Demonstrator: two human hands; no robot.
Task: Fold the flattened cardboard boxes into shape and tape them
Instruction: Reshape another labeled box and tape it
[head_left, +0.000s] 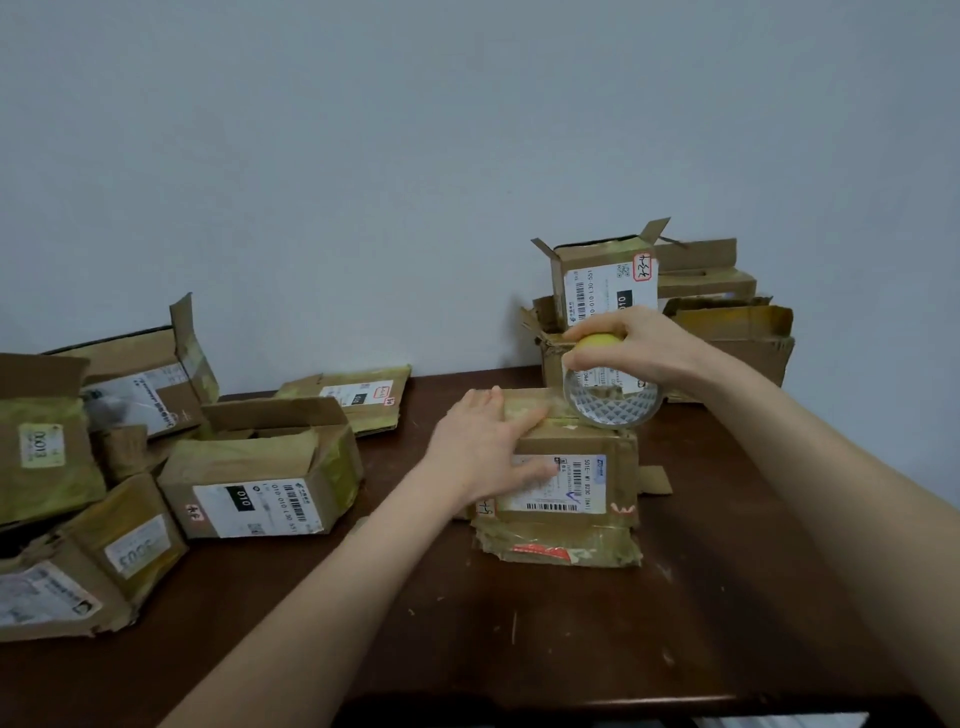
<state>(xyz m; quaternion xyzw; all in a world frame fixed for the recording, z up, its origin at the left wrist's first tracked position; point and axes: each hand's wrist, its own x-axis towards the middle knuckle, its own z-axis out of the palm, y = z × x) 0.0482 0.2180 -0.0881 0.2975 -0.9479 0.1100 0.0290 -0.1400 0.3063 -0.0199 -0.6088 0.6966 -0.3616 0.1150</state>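
Your left hand (485, 447) lies flat, fingers spread, pressing the small cardboard box (563, 478) at the middle of the dark table (519, 649). Your right hand (631, 343) grips the clear tape roll (613, 397) at its far top edge. Keep the flaps pinned while you draw the tape taut along the seam.

- A worn brown labelled box (569, 486) stands centre-right of the frame, its top flaps closed.
- A clear tape roll (613, 402) stands on edge at its upper-right corner.
- More open-topped boxes (260, 483) lie at the left.
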